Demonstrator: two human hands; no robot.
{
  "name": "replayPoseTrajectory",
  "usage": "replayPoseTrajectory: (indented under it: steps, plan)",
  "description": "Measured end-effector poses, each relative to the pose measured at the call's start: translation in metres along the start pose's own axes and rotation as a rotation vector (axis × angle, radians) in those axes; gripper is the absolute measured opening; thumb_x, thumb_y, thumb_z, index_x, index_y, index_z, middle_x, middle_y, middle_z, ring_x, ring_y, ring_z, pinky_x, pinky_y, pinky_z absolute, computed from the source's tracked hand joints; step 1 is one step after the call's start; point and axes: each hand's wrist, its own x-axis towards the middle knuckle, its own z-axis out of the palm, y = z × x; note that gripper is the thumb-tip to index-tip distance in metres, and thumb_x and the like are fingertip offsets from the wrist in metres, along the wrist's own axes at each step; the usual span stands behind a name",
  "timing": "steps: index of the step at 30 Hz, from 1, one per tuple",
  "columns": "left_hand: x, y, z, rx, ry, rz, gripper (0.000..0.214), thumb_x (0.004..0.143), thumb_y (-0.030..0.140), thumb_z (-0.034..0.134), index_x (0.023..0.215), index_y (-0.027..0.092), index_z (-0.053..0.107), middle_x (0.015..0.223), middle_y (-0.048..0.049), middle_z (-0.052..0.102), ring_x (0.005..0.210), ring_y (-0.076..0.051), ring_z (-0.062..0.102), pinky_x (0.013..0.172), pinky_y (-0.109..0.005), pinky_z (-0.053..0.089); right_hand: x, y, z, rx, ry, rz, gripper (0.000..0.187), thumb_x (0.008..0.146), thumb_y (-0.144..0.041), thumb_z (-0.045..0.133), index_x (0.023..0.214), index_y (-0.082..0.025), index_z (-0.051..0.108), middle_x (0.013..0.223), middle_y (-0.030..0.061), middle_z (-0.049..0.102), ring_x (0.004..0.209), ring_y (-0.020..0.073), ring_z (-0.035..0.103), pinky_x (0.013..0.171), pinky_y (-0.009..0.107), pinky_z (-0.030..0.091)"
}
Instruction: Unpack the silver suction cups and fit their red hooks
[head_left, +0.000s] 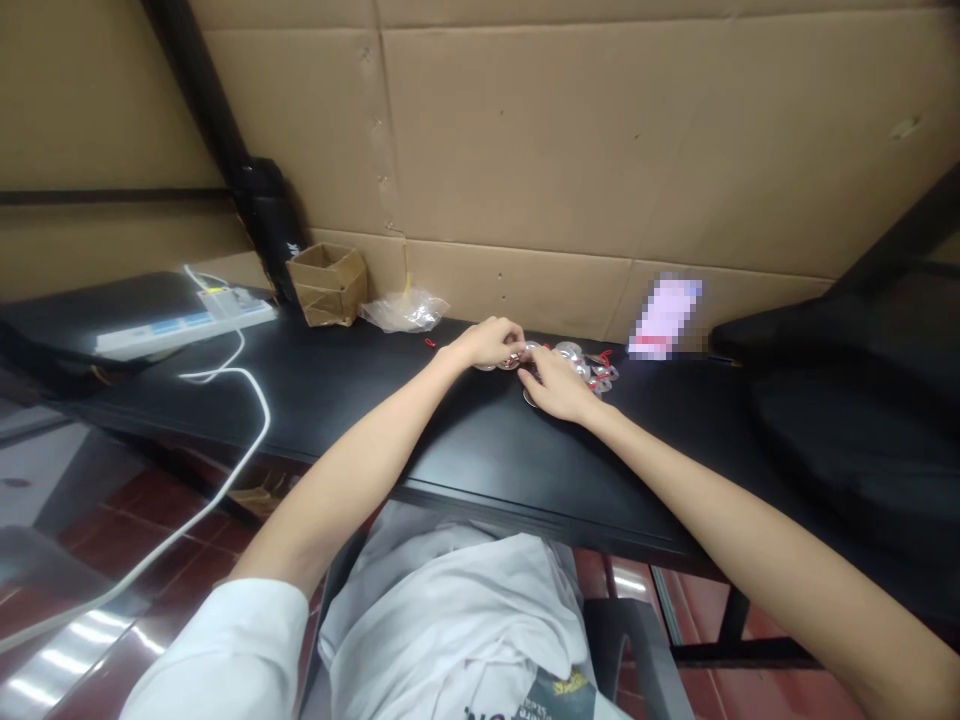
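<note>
Several small round, shiny clear discs with red cords point(570, 352) lie in a loose pile on the black table point(480, 450). My left hand point(493, 342) is at the pile's left side, its fingers curled down over the discs. From the right, my right hand point(553, 383) rests on the pile, fingers bent toward the left fingertips. Both hands are closed about the discs, but what exactly sits between the fingers is too small and hidden to tell. A loose red cord loop point(430, 342) lies apart, left of my left hand.
An open cardboard box point(328, 285) and a crumpled clear plastic bag point(406, 311) stand by the cardboard wall. A white power strip point(187, 330) with a trailing white cable point(262, 420) lies at left. A blurred phone-like screen point(665, 318) leans at right, near a black bag point(847, 400).
</note>
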Motion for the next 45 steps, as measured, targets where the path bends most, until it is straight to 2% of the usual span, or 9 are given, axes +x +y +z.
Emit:
replayPoseTrajectory:
  steps: [5, 8, 11, 16, 20, 27, 35, 41, 45]
  plan:
    - [-0.005, -0.005, -0.005, 0.126, -0.092, -0.136, 0.013, 0.090, 0.033, 0.074, 0.099, 0.026, 0.079, 0.087, 0.0006, 0.081, 0.081, -0.018, 0.073, 0.072, -0.028, 0.045, 0.003, 0.002, -0.010, -0.104, 0.127, 0.225, 0.038, 0.108, -0.025, 0.039, 0.130, -0.013, 0.067, 0.138, 0.0199, 0.071, 0.128, 0.0365, 0.062, 0.108, 0.049, 0.045]
    - [-0.005, -0.003, -0.004, 0.178, -0.064, -0.178, 0.010, 0.089, 0.031, 0.075, 0.096, 0.025, 0.079, 0.089, -0.0019, 0.081, 0.087, -0.021, 0.074, 0.075, -0.029, 0.047, 0.001, 0.010, -0.017, -0.228, 0.007, 0.326, 0.042, 0.107, -0.028, 0.045, 0.137, -0.011, 0.068, 0.149, 0.0240, 0.065, 0.135, 0.0418, 0.060, 0.109, 0.051, 0.045]
    - [-0.005, 0.001, -0.003, 0.203, -0.034, -0.194, 0.009, 0.086, 0.027, 0.076, 0.095, 0.024, 0.079, 0.094, -0.0038, 0.081, 0.093, -0.023, 0.074, 0.080, -0.030, 0.050, -0.001, 0.017, -0.022, -0.202, -0.067, 0.371, 0.039, 0.109, -0.028, 0.045, 0.129, -0.016, 0.076, 0.134, 0.0208, 0.075, 0.122, 0.0375, 0.070, 0.097, 0.043, 0.050]
    - [-0.004, 0.009, -0.002, 0.189, 0.065, -0.176, 0.012, 0.089, 0.021, 0.070, 0.095, 0.024, 0.079, 0.097, -0.0044, 0.081, 0.095, -0.024, 0.074, 0.083, -0.032, 0.051, 0.001, 0.020, -0.026, -0.101, 0.035, 0.327, 0.024, 0.103, -0.029, 0.063, 0.110, -0.021, 0.085, 0.099, 0.0132, 0.083, 0.097, 0.0309, 0.076, 0.082, 0.036, 0.051]
    - [-0.004, 0.013, 0.003, 0.134, 0.109, -0.098, 0.013, 0.093, 0.024, 0.066, 0.100, 0.024, 0.078, 0.094, -0.0029, 0.080, 0.090, -0.023, 0.072, 0.083, -0.033, 0.051, 0.003, 0.016, -0.028, -0.032, 0.090, 0.317, 0.017, 0.096, -0.030, 0.075, 0.104, -0.024, 0.089, 0.095, 0.0095, 0.085, 0.091, 0.0294, 0.078, 0.079, 0.036, 0.054]
    - [0.002, 0.012, 0.024, 0.152, 0.019, 0.161, 0.030, 0.096, 0.039, 0.071, 0.122, 0.024, 0.073, 0.129, -0.0100, 0.069, 0.126, -0.031, 0.061, 0.106, -0.043, 0.047, 0.005, 0.019, -0.024, 0.291, 0.231, 0.320, 0.014, 0.074, -0.019, 0.093, 0.086, -0.022, 0.086, 0.089, 0.0058, 0.085, 0.088, 0.0272, 0.082, 0.085, 0.036, 0.062]
    - [0.004, 0.014, 0.034, 0.086, 0.016, 0.155, 0.048, 0.093, 0.047, 0.077, 0.134, 0.026, 0.061, 0.136, -0.0080, 0.070, 0.132, -0.034, 0.055, 0.112, -0.048, 0.040, 0.007, 0.036, -0.010, 0.686, 0.312, 0.388, 0.018, 0.069, -0.015, 0.092, 0.083, -0.017, 0.080, 0.084, 0.0090, 0.084, 0.085, 0.0281, 0.083, 0.080, 0.036, 0.067]
    - [0.003, 0.014, 0.038, 0.047, 0.046, 0.053, 0.032, 0.094, 0.032, 0.073, 0.124, 0.025, 0.062, 0.119, -0.0046, 0.076, 0.128, -0.031, 0.058, 0.113, -0.050, 0.039, 0.005, 0.026, -0.012, 0.315, 0.289, 0.166, 0.016, 0.081, -0.017, 0.082, 0.097, -0.019, 0.082, 0.103, 0.0085, 0.082, 0.098, 0.0264, 0.077, 0.097, 0.040, 0.059]
    - [0.006, 0.012, 0.037, -0.101, 0.073, 0.000, 0.034, 0.087, 0.028, 0.077, 0.119, 0.024, 0.064, 0.111, -0.0029, 0.076, 0.109, -0.024, 0.067, 0.102, -0.040, 0.049, 0.003, 0.021, -0.016, -0.071, 0.203, 0.136, 0.019, 0.096, -0.037, 0.072, 0.095, -0.019, 0.078, 0.115, 0.0156, 0.070, 0.108, 0.0315, 0.066, 0.096, 0.042, 0.053]
